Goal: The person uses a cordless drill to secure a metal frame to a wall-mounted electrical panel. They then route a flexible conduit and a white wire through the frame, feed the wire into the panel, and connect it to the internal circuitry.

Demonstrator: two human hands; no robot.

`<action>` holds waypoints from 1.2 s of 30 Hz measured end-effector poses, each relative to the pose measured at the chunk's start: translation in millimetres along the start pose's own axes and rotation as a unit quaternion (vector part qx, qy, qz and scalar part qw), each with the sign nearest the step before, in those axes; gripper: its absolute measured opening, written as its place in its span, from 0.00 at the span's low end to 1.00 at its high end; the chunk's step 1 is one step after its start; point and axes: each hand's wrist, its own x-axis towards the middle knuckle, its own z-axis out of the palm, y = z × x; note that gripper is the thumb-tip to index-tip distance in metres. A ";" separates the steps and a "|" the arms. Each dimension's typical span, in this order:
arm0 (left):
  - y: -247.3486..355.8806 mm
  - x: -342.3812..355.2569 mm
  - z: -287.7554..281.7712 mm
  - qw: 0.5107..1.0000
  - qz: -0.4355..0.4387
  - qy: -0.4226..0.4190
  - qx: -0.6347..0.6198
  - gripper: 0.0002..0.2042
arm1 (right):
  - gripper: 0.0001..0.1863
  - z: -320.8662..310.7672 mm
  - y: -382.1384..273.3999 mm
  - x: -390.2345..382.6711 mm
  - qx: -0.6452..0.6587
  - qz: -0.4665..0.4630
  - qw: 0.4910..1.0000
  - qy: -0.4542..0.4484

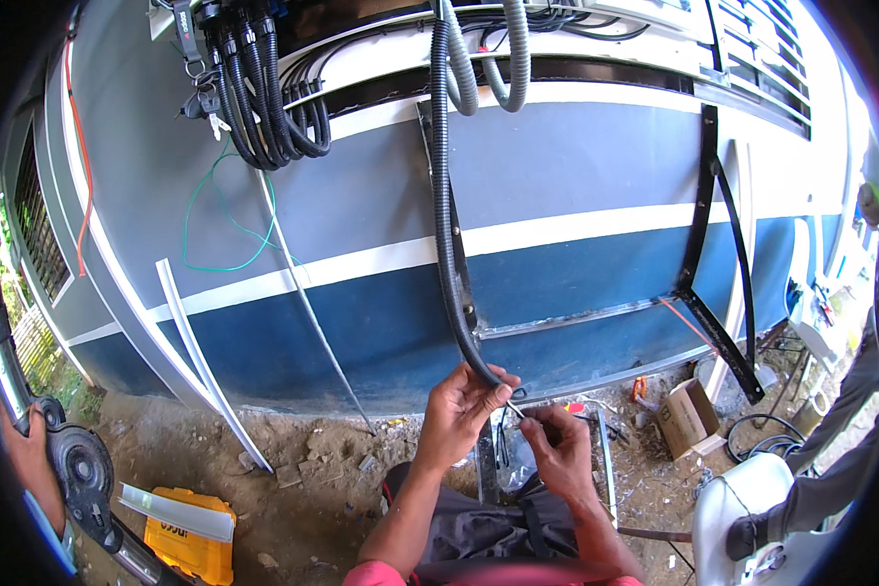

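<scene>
My left hand [454,420] is closed around the lower end of a black corrugated conduit [443,225], which hangs from the equipment at the top of the wall beside a black metal bracket [460,273]. Just right of it, my right hand [557,449] pinches a thin pale wire or cable [513,405] at the conduit's mouth. Behind my hands, dark cable loops and a clear plastic bag [518,469] lie low by the wall.
Another person's hand [39,459] grips a folding ladder [78,479] at left, near a yellow case [190,547]. At right are someone's legs [830,430], a white chair [762,498], an open cardboard box [684,420] and an angled black bracket [695,234] on the painted wall [576,166].
</scene>
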 end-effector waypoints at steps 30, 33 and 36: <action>248.7 244.1 14.2 0.958 0.283 -0.032 0.010 0.11 | 0.20 -17.2 -287.9 165.9 -0.008 -0.398 0.914 0.081; 248.5 242.5 17.0 0.953 0.302 -0.030 0.021 0.14 | 0.20 -14.0 -307.9 189.1 -0.031 -0.422 0.902 0.087; 247.4 241.3 19.2 0.949 0.314 -0.007 0.036 0.14 | 0.21 -13.8 -322.2 204.5 -0.050 -0.456 0.884 0.091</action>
